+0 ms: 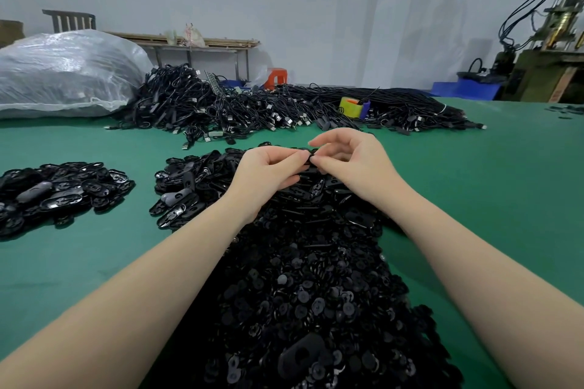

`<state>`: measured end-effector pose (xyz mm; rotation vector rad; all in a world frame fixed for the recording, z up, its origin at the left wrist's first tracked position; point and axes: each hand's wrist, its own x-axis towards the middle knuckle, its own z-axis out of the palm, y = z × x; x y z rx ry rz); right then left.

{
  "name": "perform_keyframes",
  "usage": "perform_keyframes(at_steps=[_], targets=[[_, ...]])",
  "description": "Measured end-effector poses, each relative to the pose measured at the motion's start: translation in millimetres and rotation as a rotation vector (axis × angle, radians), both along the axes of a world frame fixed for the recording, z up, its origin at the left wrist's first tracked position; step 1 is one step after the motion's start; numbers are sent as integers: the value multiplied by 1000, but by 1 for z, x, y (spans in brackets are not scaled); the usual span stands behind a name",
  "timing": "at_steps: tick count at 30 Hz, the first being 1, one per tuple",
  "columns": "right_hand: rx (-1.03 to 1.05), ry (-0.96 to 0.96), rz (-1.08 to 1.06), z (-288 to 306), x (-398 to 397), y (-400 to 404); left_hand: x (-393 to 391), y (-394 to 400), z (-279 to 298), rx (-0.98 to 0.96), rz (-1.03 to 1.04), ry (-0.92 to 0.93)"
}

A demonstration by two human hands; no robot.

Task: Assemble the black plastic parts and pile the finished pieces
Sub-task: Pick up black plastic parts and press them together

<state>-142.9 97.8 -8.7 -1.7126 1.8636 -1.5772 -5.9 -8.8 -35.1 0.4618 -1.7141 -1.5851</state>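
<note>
Both hands meet above the green tabletop (pixel 474 186); the left hand (pixel 268 172) and right hand (pixel 350 161) pinch one small black plastic part (pixel 311 155) between fingertips. A heap of black parts (pixel 303 278) lies beneath; a separate pile (pixel 60 193) sits left.

Black plastic parts (pixel 303 294) on green table (pixel 474 199); yellow tape dispenser (pixel 351 107), orange stool (pixel 275 76)

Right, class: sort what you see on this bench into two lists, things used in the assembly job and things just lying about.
Part of the job:
left hand and right hand, pinching one black part
near heap of loose parts
pile of oval shells
far-left pile

Lying about:
cable heap
plastic sack
yellow tape dispenser
orange stool
</note>
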Motion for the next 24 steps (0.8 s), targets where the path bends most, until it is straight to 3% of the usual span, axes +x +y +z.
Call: perform_keyframes(at_steps=[5, 15, 24], targets=[[4, 60, 1, 4, -2, 3, 1, 1, 0, -56, -18, -24], [-108, 373, -77, -1, -9, 1, 1, 0, 5, 181, -125, -3], [-137, 522, -128, 0, -8, 1, 4, -3, 6, 264, -189, 9]])
